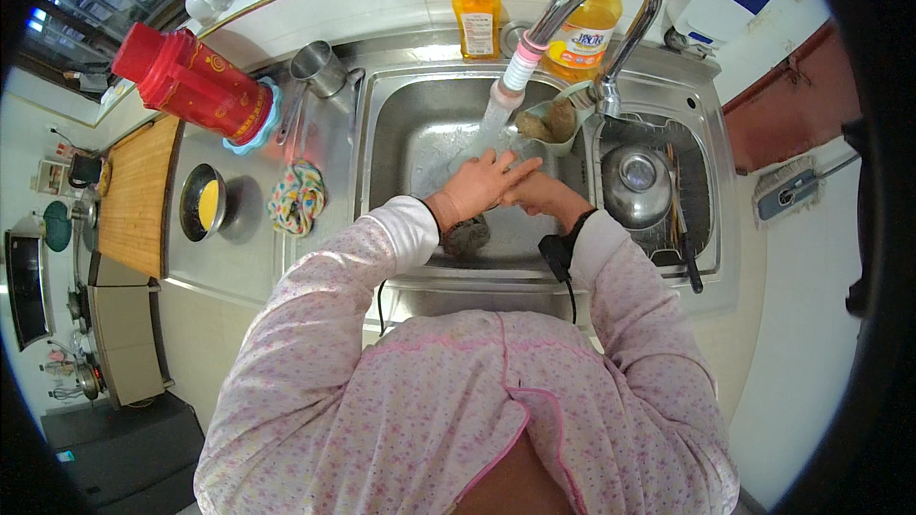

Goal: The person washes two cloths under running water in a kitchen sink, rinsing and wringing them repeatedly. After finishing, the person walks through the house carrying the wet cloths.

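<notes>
Over the stainless steel sink basin (408, 129), my left hand (481, 184) lies with its fingers spread across my right hand (535, 192); the two touch. Water runs from the curved chrome faucet (637, 7), through its pink and white nozzle (520, 71), just beyond my fingers. A dark grey scrubber or cloth (467, 236) rests on the basin floor below my left wrist. A pale green holder (563, 148) with brown sponge-like pieces (551, 121) hangs at the basin's right side. My right fingers are partly hidden, and no object shows in either hand.
Dish soap bottles (478, 21) stand behind the basin. The right basin holds a metal lid or bowl (636, 186) and a black-handled knife (688, 257). To the left are a patterned cloth (297, 200), a metal mug (318, 68), a red thermos (204, 86) and a bowl (202, 202).
</notes>
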`<state>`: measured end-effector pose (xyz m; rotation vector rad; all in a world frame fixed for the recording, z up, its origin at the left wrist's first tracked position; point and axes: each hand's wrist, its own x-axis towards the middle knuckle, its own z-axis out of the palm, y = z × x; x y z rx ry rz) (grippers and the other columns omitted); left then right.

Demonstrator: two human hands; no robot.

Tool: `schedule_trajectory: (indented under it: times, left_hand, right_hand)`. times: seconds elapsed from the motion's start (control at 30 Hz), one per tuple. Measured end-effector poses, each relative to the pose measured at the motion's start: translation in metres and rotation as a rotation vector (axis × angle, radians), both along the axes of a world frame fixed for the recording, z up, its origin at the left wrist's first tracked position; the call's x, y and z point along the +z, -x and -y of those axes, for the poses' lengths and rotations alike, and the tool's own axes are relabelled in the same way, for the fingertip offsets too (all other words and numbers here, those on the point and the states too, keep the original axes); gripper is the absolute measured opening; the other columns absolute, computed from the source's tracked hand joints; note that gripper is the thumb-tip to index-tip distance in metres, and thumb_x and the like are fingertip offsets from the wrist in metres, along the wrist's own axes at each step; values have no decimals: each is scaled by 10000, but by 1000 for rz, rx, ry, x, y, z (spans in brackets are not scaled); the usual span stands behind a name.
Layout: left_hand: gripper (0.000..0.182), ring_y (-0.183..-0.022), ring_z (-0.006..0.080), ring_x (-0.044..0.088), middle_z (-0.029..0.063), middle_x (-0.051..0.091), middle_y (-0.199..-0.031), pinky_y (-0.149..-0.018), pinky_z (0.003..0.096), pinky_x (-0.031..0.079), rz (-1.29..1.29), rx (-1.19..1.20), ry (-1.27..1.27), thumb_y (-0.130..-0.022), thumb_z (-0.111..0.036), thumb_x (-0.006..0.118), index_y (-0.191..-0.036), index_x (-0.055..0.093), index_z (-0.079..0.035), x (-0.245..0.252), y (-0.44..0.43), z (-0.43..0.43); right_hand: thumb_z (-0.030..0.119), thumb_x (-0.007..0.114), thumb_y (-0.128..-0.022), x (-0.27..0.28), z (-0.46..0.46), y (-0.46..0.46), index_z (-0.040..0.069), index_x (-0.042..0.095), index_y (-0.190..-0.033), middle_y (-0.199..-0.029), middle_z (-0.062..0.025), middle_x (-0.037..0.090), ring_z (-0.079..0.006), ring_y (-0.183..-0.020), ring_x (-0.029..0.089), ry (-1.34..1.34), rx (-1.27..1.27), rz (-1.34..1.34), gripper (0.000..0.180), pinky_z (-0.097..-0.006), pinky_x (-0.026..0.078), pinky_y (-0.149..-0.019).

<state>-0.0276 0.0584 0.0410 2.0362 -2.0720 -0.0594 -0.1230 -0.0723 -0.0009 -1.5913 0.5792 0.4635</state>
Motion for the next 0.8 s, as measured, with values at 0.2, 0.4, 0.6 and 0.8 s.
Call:
schedule_trajectory:
  times: [0.2, 0.4, 0.6, 0.8]
  left_hand:
    - [555, -705, 242, 566, 78, 526, -979, -564, 341, 500, -364, 143, -58, -707, -154, 603, -1226, 408, -177, -14, -6, -14]
    - [359, -614, 132, 569, 32, 587, -849, -414, 230, 417, -1777, 634, -421, -765, -216, 566, -1096, 481, -106, -19, -21, -20]
    - [326, -661, 123, 565, 50, 574, -883, -395, 208, 385, -2137, 220, -646, -824, -305, 563, -1051, 481, -87, 12, -10, -20]
    - [249, -638, 104, 546, 20, 551, -758, -406, 223, 394, -1788, 71, -905, -808, -282, 595, -923, 528, -72, 30, -7, -15]
  right_hand:
    - [82, 654, -690, 17, 7, 9, 97, 450, -1174, -773, -30, 500, -120, -534, 453, -576, -256, 90, 526, -259, 352, -446]
    - [41, 669, -640, 53, 5, 15, 120, 308, -1315, -1161, -109, 414, -259, -958, 492, 604, 145, 748, 770, -345, 426, -801]
    - [100, 703, -595, 66, -11, 24, 147, 394, -1230, -1180, -114, 406, -314, -1120, 406, 966, 388, 923, 708, -376, 377, -921]
    - [155, 621, -688, 60, -6, 27, 100, 478, -930, -916, -73, 485, -259, -921, 517, 1056, 509, 766, 286, -365, 473, -688]
